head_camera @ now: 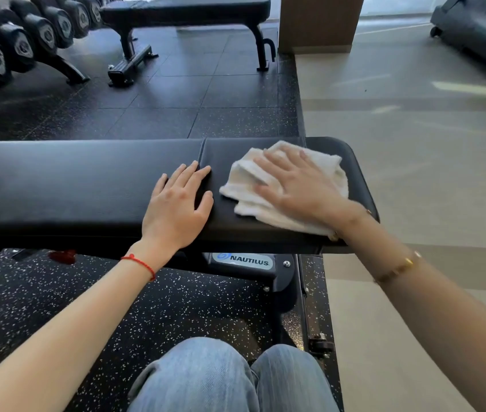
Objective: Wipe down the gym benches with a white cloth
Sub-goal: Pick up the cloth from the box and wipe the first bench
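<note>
A black padded gym bench [72, 185] runs across the view right in front of me. On its right-hand pad lies a crumpled white cloth [247, 185]. My right hand [298, 185] presses flat on top of the cloth, fingers spread and pointing left. My left hand [176, 206] rests flat on the bench just left of the cloth, over the seam between the two pads, holding nothing. A second black bench [188, 10] stands farther back on the rubber floor.
A rack of black dumbbells [18, 46] fills the far left. A tan pillar [319, 22] stands at the back centre-right, with a treadmill base [479, 34] at far right. The bench's frame [253, 266] and my knees [230, 379] lie below the pad.
</note>
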{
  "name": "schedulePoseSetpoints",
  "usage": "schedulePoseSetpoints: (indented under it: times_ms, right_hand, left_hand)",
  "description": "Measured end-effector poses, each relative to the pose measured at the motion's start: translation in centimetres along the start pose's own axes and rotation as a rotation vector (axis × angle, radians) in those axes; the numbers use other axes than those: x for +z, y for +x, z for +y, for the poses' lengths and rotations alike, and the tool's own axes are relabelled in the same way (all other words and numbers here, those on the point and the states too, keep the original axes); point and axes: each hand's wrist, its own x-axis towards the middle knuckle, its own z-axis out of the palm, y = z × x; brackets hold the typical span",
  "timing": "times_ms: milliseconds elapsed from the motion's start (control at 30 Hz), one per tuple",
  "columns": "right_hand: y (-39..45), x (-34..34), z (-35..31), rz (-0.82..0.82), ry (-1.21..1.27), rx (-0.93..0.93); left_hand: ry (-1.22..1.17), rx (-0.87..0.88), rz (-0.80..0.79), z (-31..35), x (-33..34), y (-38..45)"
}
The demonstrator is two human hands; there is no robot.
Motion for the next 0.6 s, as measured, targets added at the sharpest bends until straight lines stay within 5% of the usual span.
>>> schedulePoseSetpoints:
  times_ms: [233,400,600]
  right_hand:
    - [-5.5,-1.0,2.4,0.042,0.025,0.069]
    - [-9.2,0.7,-0.3,0.106,-0.197,-0.205]
    - [-6.2,1.6,-3.6,0.068,-0.407,-0.304]
  left_hand:
    - [-0.007,-0.014,0.012,0.0,0.1,-0.1]
    - [-0.007,-0.018,-0.010,0.2,0.0,0.0]
    - [-0.019,-0.018,-0.023,0.4,0.0,0.0]
